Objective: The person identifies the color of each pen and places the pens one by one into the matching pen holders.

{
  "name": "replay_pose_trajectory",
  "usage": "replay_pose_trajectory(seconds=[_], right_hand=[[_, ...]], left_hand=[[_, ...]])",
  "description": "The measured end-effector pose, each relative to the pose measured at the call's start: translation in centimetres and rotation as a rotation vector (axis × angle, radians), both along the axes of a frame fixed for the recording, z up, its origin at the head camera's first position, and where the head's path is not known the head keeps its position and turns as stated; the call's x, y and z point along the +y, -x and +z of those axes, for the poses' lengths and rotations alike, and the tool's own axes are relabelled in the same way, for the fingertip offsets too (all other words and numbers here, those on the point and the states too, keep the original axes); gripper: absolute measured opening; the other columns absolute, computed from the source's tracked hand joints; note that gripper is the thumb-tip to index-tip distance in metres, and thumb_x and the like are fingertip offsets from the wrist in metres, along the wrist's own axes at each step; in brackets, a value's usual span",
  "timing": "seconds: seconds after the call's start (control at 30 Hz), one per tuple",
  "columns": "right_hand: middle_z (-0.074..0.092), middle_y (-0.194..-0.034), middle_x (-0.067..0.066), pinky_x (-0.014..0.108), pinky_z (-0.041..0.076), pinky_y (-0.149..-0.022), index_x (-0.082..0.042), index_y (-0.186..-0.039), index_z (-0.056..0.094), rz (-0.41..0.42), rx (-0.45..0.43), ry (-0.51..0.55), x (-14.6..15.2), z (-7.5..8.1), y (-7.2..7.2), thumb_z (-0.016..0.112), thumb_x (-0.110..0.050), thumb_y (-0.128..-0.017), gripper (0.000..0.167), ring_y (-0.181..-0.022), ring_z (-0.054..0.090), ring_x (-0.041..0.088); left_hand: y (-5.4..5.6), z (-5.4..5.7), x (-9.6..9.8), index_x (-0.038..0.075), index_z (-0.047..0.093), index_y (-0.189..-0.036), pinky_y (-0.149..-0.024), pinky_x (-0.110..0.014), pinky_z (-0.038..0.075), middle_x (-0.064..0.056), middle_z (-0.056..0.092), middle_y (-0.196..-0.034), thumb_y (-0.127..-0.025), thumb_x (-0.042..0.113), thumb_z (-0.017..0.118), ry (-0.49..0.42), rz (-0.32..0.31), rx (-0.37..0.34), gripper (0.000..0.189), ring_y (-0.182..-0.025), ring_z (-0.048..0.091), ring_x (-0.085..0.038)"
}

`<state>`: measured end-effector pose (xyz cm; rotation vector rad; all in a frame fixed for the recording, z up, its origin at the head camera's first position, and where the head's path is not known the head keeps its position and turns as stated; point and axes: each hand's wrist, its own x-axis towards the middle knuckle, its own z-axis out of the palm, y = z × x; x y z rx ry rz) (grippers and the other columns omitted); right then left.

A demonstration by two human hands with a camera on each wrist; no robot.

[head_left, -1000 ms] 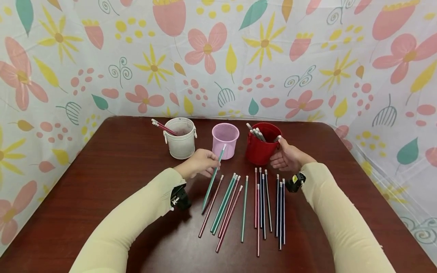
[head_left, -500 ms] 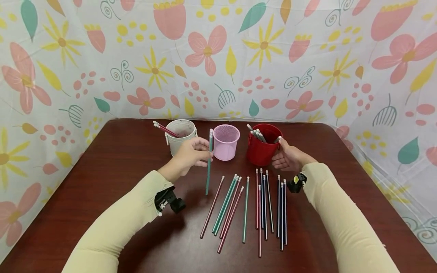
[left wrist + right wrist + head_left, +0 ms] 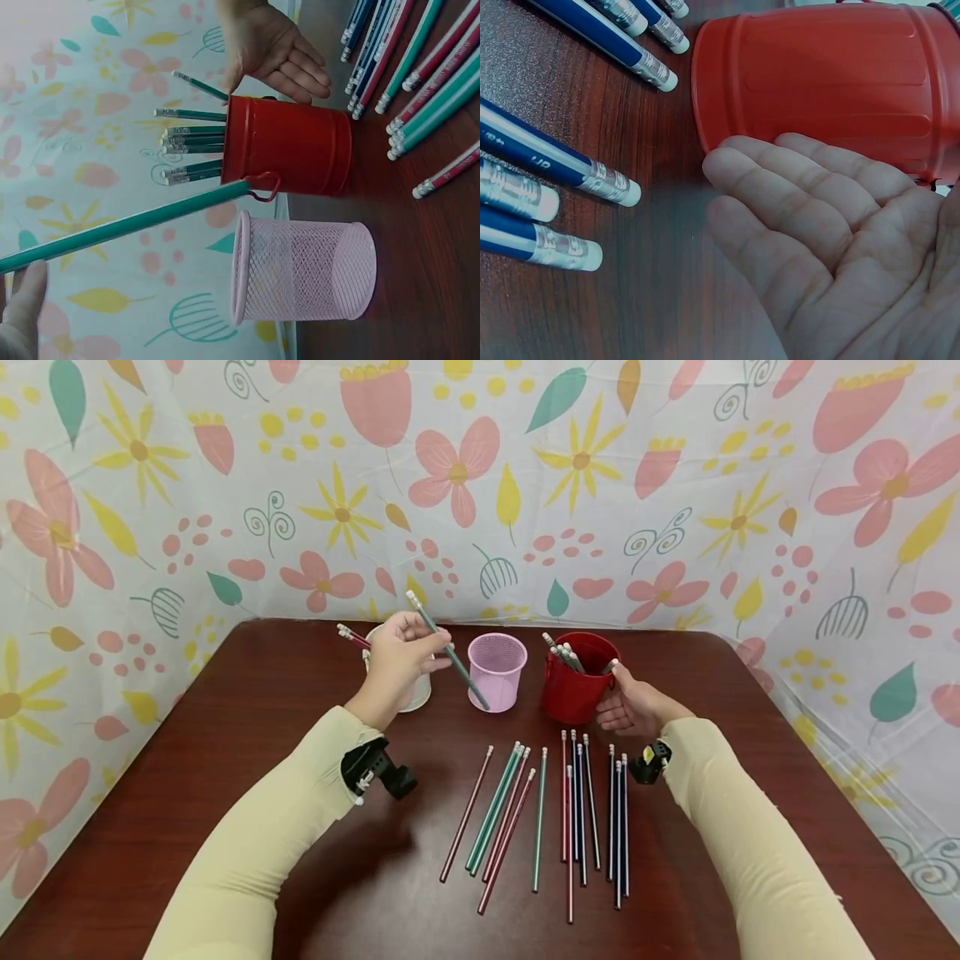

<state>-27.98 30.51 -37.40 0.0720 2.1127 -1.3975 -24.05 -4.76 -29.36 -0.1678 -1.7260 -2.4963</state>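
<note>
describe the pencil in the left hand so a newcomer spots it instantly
Toward the far edge of the brown table stands a white bucket. In front of it, the left hand holds a green pencil, eraser end raised. Unlike the other pencils on the table or inside buckets, it's up in the air.

A white sheet (image 3: 540, 506) printed with pink and yellow flowers (image 3: 457, 472) and teal leaves (image 3: 557, 399) hangs beyond the far edge of the reddish-brown table (image 3: 187, 760) and along its left and right sides.

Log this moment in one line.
left hand: grips green pencil | right hand: beside red bucket | pink mesh cup: upright between hands
</note>
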Motion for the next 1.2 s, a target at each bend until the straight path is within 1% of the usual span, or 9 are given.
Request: replay_pose_trajectory(seconds=[0.17, 0.27, 0.37, 0.5, 0.73, 0.87, 1.03, 1.1, 1.2], right_hand=[[0.033, -0.138, 0.038, 0.055, 0.025, -0.109, 0.023, -0.137, 0.025, -0.005, 0.008, 0.006, 0.2, -0.1, -0.2, -0.003, -0.065, -0.092, 0.103, -0.128, 0.039, 0.046], [0.033, -0.138, 0.038, 0.056, 0.026, -0.109, 0.024, -0.137, 0.024, -0.020, 0.013, 0.001, 1.0, -0.2, -0.6, -0.004, -0.064, -0.092, 0.103, -0.127, 0.039, 0.047], [0.031, -0.138, 0.039, 0.057, 0.026, -0.108, 0.025, -0.137, 0.022, -0.023, 0.012, 0.005, 1.9, -0.3, -1.2, -0.005, -0.063, -0.093, 0.102, -0.127, 0.039, 0.047], [0.030, -0.138, 0.038, 0.057, 0.026, -0.108, 0.025, -0.137, 0.022, -0.009, 0.015, 0.009, 1.9, -0.3, -1.4, -0.005, -0.064, -0.092, 0.102, -0.127, 0.039, 0.047], [0.031, -0.138, 0.038, 0.056, 0.024, -0.109, 0.024, -0.137, 0.023, 0.003, 0.009, 0.009, 0.6, -0.2, -0.5, -0.004, -0.064, -0.092, 0.102, -0.127, 0.041, 0.045], [0.030, -0.139, 0.039, 0.056, 0.024, -0.110, 0.024, -0.137, 0.023, 0.000, 0.009, 0.017, 0.3, -0.3, -0.1, -0.004, -0.065, -0.092, 0.103, -0.127, 0.040, 0.046], [0.029, -0.140, 0.039, 0.055, 0.024, -0.110, 0.024, -0.137, 0.022, 0.010, 0.005, 0.025, -0.1, -0.4, 0.2, -0.005, -0.065, -0.091, 0.103, -0.129, 0.037, 0.047], [0.029, -0.140, 0.039, 0.055, 0.025, -0.109, 0.024, -0.137, 0.022, 0.013, 0.005, 0.027, -0.1, -0.3, 0.2, -0.006, -0.064, -0.091, 0.103, -0.129, 0.036, 0.047], [0.029, -0.140, 0.039, 0.055, 0.026, -0.109, 0.024, -0.137, 0.022, 0.005, 0.011, 0.026, -0.1, -0.3, 0.1, -0.006, -0.064, -0.091, 0.104, -0.129, 0.037, 0.047]], left_hand=[[0.9, 0.4, 2.2, 0.004, 0.049, -0.083, -0.055, -0.027, 0.056, -0.005, 0.057, -0.074, -0.083, -0.016, 0.060, -0.205, 0.140, 0.061, 0.023, -0.064, 0.065, -0.013], [1.4, 0.6, 4.8, 0.005, 0.051, -0.082, -0.053, -0.025, 0.055, -0.005, 0.057, -0.074, -0.082, -0.019, 0.060, -0.310, 0.156, 0.069, 0.025, -0.062, 0.064, -0.013], [1.7, 0.8, 7.6, 0.006, 0.051, -0.080, -0.052, -0.025, 0.055, -0.004, 0.056, -0.071, -0.080, -0.020, 0.061, -0.354, 0.144, 0.072, 0.028, -0.057, 0.062, -0.012], [2.1, 1.2, 10.0, 0.006, 0.050, -0.080, -0.055, -0.027, 0.056, -0.004, 0.053, -0.070, -0.080, -0.018, 0.062, -0.360, 0.143, 0.104, 0.026, -0.055, 0.060, -0.011], [2.0, 2.1, 11.4, 0.007, 0.050, -0.081, -0.064, -0.030, 0.057, -0.003, 0.055, -0.073, -0.080, -0.016, 0.064, -0.326, 0.116, 0.117, 0.026, -0.062, 0.061, -0.009], [2.0, 1.6, 12.1, 0.004, 0.055, -0.081, -0.072, -0.033, 0.057, -0.003, 0.060, -0.073, -0.080, -0.015, 0.064, -0.284, 0.077, 0.139, 0.021, -0.067, 0.061, -0.008], [2.0, 0.5, 12.9, 0.000, 0.059, -0.080, -0.066, -0.023, 0.054, -0.014, 0.067, -0.079, -0.080, -0.014, 0.066, -0.160, 0.036, 0.137, 0.016, -0.068, 0.060, -0.007], [1.9, 0.1, 13.2, 0.001, 0.059, -0.080, -0.064, -0.020, 0.051, -0.019, 0.069, -0.085, -0.080, -0.013, 0.067, -0.112, -0.004, 0.126, 0.016, -0.068, 0.060, -0.006], [1.8, -0.4, 13.4, 0.003, 0.058, -0.079, -0.067, -0.023, 0.053, -0.022, 0.069, -0.091, -0.080, -0.013, 0.067, -0.087, -0.083, 0.095, 0.018, -0.069, 0.061, -0.007]])
